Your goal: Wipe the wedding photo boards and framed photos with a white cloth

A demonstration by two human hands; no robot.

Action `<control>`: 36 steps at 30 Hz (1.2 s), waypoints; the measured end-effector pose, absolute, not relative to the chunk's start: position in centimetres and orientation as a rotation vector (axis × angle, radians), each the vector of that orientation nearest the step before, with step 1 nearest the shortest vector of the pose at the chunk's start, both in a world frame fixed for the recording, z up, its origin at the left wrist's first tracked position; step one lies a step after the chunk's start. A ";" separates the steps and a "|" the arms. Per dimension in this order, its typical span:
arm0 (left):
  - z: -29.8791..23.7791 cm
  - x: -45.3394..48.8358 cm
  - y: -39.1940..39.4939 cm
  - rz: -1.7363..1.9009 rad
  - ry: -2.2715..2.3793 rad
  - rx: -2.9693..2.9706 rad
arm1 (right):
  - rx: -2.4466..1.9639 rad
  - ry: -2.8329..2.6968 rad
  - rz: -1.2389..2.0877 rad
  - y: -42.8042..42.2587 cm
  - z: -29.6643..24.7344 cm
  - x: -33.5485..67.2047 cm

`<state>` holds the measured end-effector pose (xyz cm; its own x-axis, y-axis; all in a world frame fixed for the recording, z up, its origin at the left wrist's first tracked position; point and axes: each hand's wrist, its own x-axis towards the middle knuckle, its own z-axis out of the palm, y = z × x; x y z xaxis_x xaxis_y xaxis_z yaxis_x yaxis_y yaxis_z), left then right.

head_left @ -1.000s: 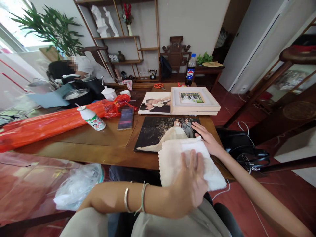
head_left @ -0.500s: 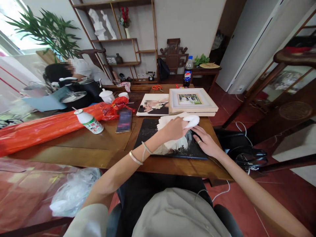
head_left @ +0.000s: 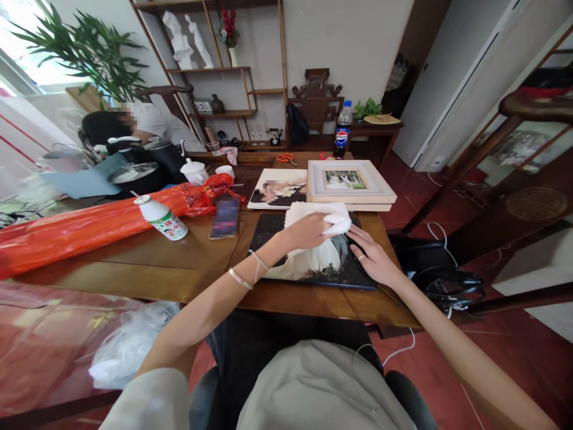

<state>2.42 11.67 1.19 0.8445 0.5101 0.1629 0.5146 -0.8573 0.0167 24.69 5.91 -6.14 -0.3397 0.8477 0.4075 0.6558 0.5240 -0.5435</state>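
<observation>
A dark photo panel [head_left: 267, 239] with a pale, dress-like shape in its picture lies flat on the wooden table in front of me. My left hand [head_left: 310, 231] is closed on a white cloth [head_left: 336, 210] and presses it against the panel's upper part. Part of the cloth spreads out behind that hand and hides some of the picture. On the panel's right side rests my right hand [head_left: 375, 258], fingers stretched out, a ring on one finger, with nothing in it. Its fingertips are close to the cloth's edge.
Behind the panel lie another photo panel [head_left: 273, 197] and a framed photo [head_left: 353, 194]. Left of it are a phone [head_left: 224, 218], a white bottle [head_left: 162, 218] and a long red-wrapped bundle [head_left: 94, 224]. Orange-handled scissors [head_left: 286, 158] and a cola bottle [head_left: 342, 134] stand farther back.
My left hand has moved a little to the left with the cloth, whose bunched end has come away from the panel's right side. My right hand stays put.
</observation>
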 end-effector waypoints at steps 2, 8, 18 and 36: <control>0.6 0.5 11.3 -0.217 -0.810 -2.960 | -1.209 -2.091 0.392 5.8 -6.0 24.5; 0.1 -2.9 11.2 -0.097 -0.897 -2.921 | -1.207 -2.058 0.414 5.7 -5.8 24.3; -1.3 -0.3 -2.0 -0.201 -0.642 -2.869 | -1.185 -2.088 0.419 5.7 -5.8 24.7; 0.7 0.2 10.1 -0.126 -0.930 -2.927 | -1.215 -2.082 0.397 5.8 -5.9 24.6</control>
<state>0.21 10.12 0.73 0.8139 0.5726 0.0985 0.5781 -0.8150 -0.0398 24.61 5.80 -5.91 -0.3287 0.8528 0.4058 0.6439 0.5167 -0.5643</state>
